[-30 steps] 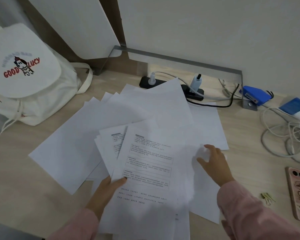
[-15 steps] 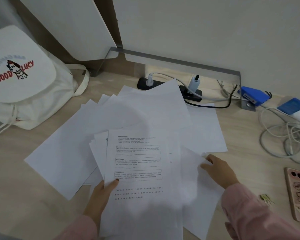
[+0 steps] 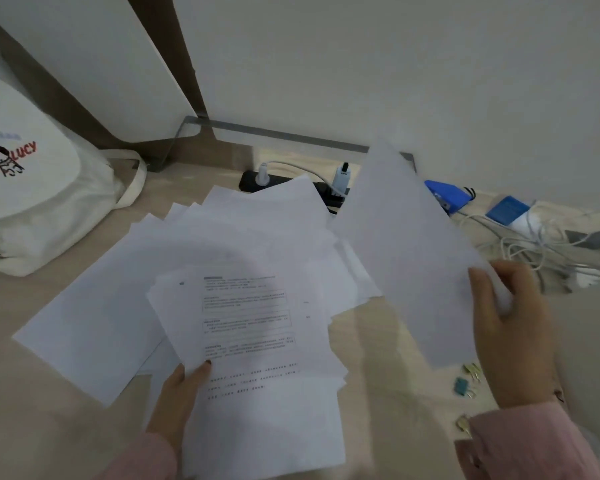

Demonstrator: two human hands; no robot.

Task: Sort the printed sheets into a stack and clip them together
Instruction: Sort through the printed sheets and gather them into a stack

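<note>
We have the left hand (image 3: 179,400) at the lower middle of the frame, its thumb pressed on top of the printed stack (image 3: 257,368) and its fingers closed under the near edge, so the gathered pages stay together while the other hand works. The top page faces up with its text toward us, which lets us check the order as we go.

Our right hand (image 3: 513,327), at the right of the frame, pinches one loose sheet (image 3: 406,251) by its lower right edge, thumb in front and fingers curled behind. The sheet is lifted off the counter (image 3: 42,420) and tilted, blank side toward us; we judge it is raised this way so it can be turned and laid on the stack.

More white sheets (image 3: 201,258) lie fanned and overlapping on the counter above and to the left of the stack, not yet gathered. Small clips (image 3: 465,384) wait on the counter at the lower right, just beside the right wrist and near the lifted sheet's bottom corner, handy for the last step.

A cloth bag (image 3: 39,202) sits at the upper left, and a power strip (image 3: 284,183) with cables (image 3: 534,247) runs along the wall, partly covered by paper. We judge the sorting is about partway, with clipping still ahead
</note>
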